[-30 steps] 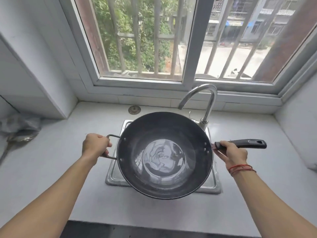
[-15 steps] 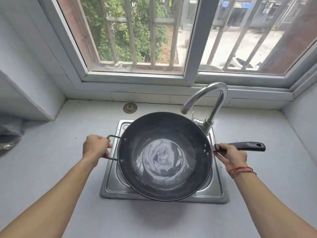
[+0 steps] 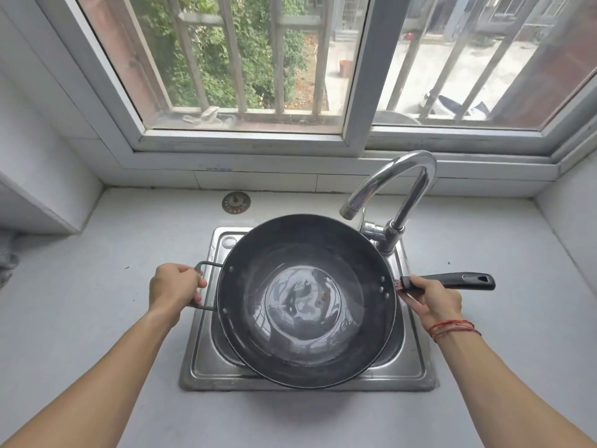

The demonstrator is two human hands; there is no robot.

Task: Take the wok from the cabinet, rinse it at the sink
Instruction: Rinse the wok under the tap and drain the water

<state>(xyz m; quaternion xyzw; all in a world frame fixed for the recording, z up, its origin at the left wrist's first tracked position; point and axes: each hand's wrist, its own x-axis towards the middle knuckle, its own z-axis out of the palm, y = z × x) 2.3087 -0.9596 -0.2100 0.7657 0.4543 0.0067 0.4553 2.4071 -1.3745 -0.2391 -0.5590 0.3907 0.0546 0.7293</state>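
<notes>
A dark round wok [image 3: 305, 299] hangs over the steel sink [image 3: 200, 367], covering most of the basin. My left hand [image 3: 176, 287] grips the small loop handle on its left side. My right hand [image 3: 434, 297] grips the long black handle [image 3: 468, 281] close to the wok's rim. The wok's shiny bottom holds a little water and a few small brown specks. The chrome faucet [image 3: 397, 185] arches at the back right, its spout just above the wok's far rim, with no water running from it.
A round metal drain strainer [image 3: 236, 202] lies on the grey counter behind the sink. A barred window [image 3: 245, 69] fills the back wall. A white cabinet side [image 3: 38, 176] juts out at left, with a crumpled plastic bag [image 3: 8, 257] below it.
My view has tilted down and closer, so the sink's front edge now shows. The wok sits a little lower over the basin, still held by both hands.
</notes>
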